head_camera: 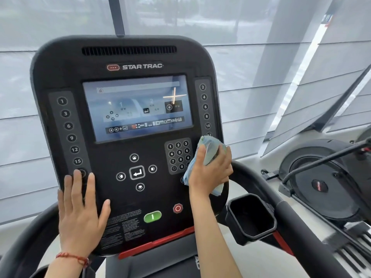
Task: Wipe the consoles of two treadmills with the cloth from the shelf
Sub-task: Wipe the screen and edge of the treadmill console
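Observation:
A black treadmill console [124,63] fills the view, with a lit screen [138,107], number buttons down both sides, a keypad [178,155] and arrow keys. My right hand [210,169] is shut on a crumpled pale blue cloth [211,146] and presses it against the console's lower right edge, just right of the keypad. My left hand [80,213] lies flat with fingers spread on the console's lower left corner, holding nothing. A red cord bracelet circles the left wrist.
A green start button [152,216] and a red stop button [177,208] sit low on the console. A black cup holder [251,217] and curved handrails flank it. An elliptical machine [321,183] stands to the right. Shaded windows lie behind.

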Demonstrator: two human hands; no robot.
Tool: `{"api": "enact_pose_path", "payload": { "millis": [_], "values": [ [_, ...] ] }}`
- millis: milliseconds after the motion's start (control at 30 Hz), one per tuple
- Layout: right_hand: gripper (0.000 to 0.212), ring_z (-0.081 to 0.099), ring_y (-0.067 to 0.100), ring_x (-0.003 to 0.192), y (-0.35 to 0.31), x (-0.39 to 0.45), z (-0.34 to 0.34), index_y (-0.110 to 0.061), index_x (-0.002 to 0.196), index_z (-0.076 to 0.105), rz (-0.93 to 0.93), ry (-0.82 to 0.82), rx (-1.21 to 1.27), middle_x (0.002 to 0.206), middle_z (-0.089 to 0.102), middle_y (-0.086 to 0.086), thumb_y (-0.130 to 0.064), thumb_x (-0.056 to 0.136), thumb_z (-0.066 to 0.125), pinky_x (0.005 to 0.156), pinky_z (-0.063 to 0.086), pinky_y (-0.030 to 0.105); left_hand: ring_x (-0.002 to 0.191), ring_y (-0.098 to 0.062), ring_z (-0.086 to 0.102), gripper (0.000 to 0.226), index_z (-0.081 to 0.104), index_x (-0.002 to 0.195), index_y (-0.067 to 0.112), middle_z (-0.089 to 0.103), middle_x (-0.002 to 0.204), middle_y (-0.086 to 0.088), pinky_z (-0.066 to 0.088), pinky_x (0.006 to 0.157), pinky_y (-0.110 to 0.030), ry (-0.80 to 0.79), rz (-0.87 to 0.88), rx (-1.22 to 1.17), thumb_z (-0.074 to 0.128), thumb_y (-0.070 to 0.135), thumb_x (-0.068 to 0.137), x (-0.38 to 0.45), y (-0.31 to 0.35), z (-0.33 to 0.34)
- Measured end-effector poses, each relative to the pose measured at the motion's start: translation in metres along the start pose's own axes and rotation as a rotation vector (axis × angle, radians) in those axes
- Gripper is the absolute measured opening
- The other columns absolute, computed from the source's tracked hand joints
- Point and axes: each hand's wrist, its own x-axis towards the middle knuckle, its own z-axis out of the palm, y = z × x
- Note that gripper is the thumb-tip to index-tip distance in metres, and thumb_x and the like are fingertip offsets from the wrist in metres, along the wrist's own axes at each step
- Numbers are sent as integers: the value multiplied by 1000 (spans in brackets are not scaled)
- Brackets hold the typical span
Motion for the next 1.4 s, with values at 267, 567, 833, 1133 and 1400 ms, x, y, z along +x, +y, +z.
{"api": "enact_pose_path", "payload": {
  "millis": [267,567,833,1133,1400],
  "values": [
    [50,39,33,115,-15,30,11,-17,119,59,96,39,-104,133,45,6,-53,92,37,94,28,45,142,-31,5,70,34,138,-3,19,149,-24,4,114,-45,15,16,-10,17,51,96,1,0,-1],
    [42,44,32,109,-46,81,20,-14,111,57,-121,-10,-118,125,51,9,-47,93,38,88,33,42,142,-32,8,69,31,139,0,18,150,-22,9,113,-51,45,-3,-23,16,52,96,1,0,5],
    [48,49,35,95,-11,57,11,-12,100,59,-207,28,-165,113,54,14,-52,88,35,80,41,45,140,-36,12,62,32,138,-2,22,147,-26,20,105,-63,121,39,16,32,38,90,2,1,10],
    [39,46,31,103,-109,137,41,-13,106,54,-309,-36,-107,116,50,13,-46,94,38,84,40,44,142,-29,7,63,15,149,20,10,155,-11,24,101,-67,144,-15,-12,21,48,94,5,-1,17],
    [38,50,32,97,-81,121,39,-10,100,56,-368,4,-149,111,53,16,-45,93,41,79,45,44,142,-26,8,63,14,149,22,7,157,-4,24,101,-65,167,1,7,22,49,93,5,-2,19]
  ]
}}
